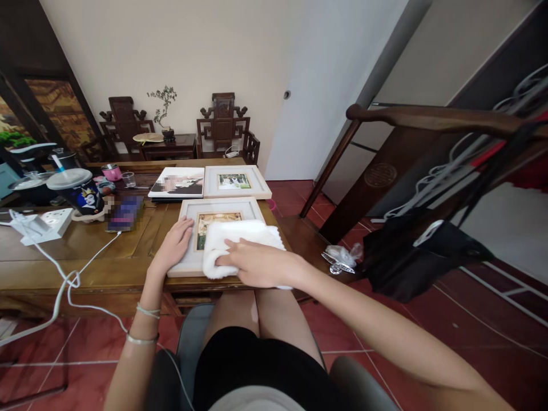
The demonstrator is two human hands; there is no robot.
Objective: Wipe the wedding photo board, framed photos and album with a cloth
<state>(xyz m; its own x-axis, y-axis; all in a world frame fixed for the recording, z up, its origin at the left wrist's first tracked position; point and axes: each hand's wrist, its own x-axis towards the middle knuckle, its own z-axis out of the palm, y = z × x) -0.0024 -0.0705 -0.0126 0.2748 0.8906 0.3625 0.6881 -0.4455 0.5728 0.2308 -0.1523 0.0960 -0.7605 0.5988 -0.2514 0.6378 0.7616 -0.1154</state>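
A light wooden picture frame (186, 266) lies flat at the table's front edge, with a small gold-bordered photo in its middle. Over its right half rests a white cloth (246, 233), bunched toward the front. My right hand (254, 262) presses on this cloth and grips it, its fingers partly sunk into the folds. At the frame's left side, my left hand (176, 242) lies with its fingers stretched along the border, holding nothing. Behind it sits a second wooden picture frame (209, 181), beside a stack of photo panels (180, 174).
On the wooden table (98, 271) to the left are a phone (125, 214), a power strip (57, 222) with white cables, a lidded cup (83, 191) and a clear plastic cup (128, 180). A wooden chair (355, 165) with a black bag (402, 257) stands close at the right.
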